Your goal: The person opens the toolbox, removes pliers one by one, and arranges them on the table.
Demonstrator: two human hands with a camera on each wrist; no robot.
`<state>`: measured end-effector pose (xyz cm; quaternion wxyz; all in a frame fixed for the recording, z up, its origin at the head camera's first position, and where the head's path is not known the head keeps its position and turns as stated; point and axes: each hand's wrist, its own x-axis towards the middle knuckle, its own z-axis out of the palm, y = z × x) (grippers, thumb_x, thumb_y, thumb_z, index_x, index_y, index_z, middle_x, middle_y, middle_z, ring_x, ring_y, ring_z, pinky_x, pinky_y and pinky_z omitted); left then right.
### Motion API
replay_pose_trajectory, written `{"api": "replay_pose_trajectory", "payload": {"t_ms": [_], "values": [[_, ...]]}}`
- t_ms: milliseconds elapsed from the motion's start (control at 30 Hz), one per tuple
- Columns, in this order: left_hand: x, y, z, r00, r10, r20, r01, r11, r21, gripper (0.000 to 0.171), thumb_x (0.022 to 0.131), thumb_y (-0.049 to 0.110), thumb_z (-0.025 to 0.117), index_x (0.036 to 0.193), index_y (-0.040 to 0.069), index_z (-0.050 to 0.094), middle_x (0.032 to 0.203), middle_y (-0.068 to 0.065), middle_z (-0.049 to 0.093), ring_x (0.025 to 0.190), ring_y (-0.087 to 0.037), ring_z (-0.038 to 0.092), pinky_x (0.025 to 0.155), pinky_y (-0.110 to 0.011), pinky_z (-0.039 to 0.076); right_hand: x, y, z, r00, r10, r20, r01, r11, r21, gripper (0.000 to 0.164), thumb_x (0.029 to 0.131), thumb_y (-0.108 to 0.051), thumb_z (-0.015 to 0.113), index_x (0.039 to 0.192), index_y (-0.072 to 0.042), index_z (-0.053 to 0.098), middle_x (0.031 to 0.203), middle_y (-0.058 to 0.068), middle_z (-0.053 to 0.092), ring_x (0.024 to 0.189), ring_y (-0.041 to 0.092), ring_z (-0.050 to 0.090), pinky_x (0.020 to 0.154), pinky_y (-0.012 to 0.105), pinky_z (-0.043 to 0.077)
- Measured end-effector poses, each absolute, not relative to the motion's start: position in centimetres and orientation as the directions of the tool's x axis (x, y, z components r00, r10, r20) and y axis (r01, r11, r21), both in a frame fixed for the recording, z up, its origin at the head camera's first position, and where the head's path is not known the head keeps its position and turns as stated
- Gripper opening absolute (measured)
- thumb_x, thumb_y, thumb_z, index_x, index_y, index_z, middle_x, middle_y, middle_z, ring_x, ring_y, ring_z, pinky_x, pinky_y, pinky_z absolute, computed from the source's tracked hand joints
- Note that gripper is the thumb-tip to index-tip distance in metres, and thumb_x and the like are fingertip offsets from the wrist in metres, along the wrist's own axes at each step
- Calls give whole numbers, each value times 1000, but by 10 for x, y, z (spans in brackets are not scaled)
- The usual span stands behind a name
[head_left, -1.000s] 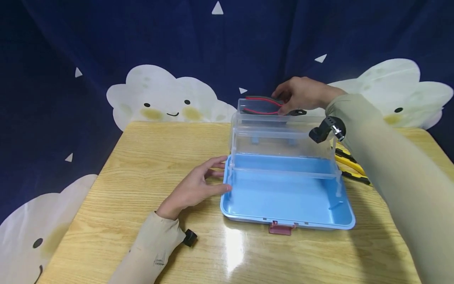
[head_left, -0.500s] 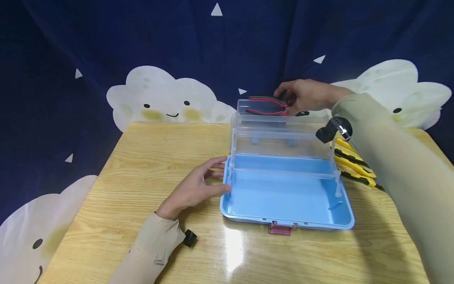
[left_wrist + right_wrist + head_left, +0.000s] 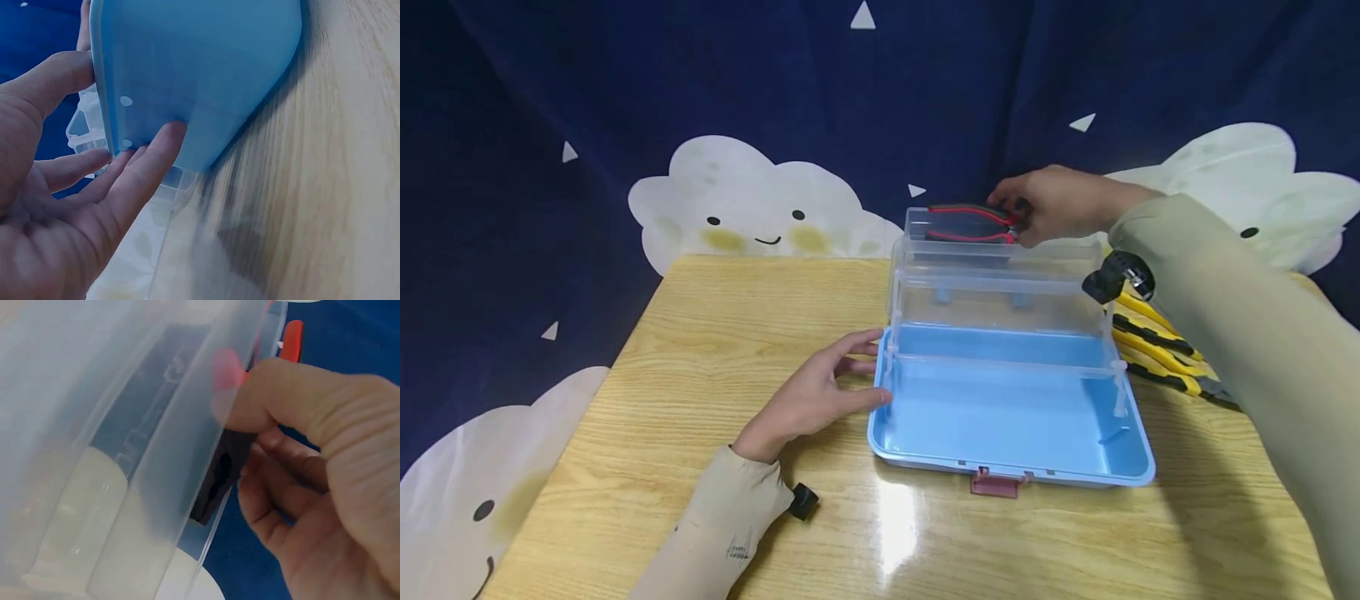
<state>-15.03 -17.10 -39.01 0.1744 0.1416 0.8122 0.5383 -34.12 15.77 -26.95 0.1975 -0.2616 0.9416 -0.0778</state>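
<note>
A toolbox stands open with a light blue base and clear trays raised in steps at its back. My left hand holds the base by its left edge, thumb over the rim and fingers against the outer wall. Over the topmost clear tray, my right hand pinches pliers with red and black handles. Their handles point left, and the dark head shows beneath my thumb in the right wrist view, beside the tray wall. The base has nothing inside it.
Several yellow and black tools, pliers among them, lie on the wooden table right of the toolbox, partly under my right forearm. A reddish latch hangs at the base's front. Behind the table is a dark blue curtain with clouds.
My right hand has shifted a little to the right, and the red-handled pliers with it. More of the yellow tools shows beside the forearm. My left hand stays on the base.
</note>
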Motion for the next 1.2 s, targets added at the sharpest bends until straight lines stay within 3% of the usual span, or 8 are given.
{"api": "replay_pose_trajectory", "payload": {"t_ms": [167,367,700,1000,1200], "values": [[-151,-172,-390,-899,417,-132,40,379,924,82,89,20,82,159,20,40,148,-11,54,134,-31,61,103,-42,58,-339,153,-270,-789,-540,-293,-502,842,-198,70,87,-10,77,151,-7,49,133,18,63,107,29,60,91,42,53],[-151,-173,-391,-899,419,-128,43,374,926,82,89,20,82,159,20,40,148,-12,54,134,-33,61,101,-39,59,-340,156,-272,-775,-556,-301,-513,831,-215,69,90,-10,75,153,-5,48,140,21,60,115,33,60,98,50,55],[-151,-171,-391,-900,413,-138,32,378,925,81,89,20,83,158,23,41,147,-8,56,134,-29,61,103,-43,57,-340,156,-270,-777,-541,-322,-500,841,-205,79,87,-14,78,157,-6,40,141,20,55,117,35,53,104,53,50],[-151,-170,-390,-900,412,-140,28,376,926,81,89,21,83,158,21,41,147,-10,56,134,-31,61,111,-52,52,-336,153,-274,-781,-552,-294,-532,833,-151,73,88,-14,74,153,-1,42,140,20,57,118,34,56,107,56,50],[-150,-170,-391,-900,411,-145,25,382,924,81,88,21,83,158,22,42,147,-8,56,133,-29,61,104,-43,57,-335,154,-275,-785,-548,-289,-526,836,-157,69,90,-15,71,152,-1,44,139,20,56,116,33,56,104,54,51]]}}
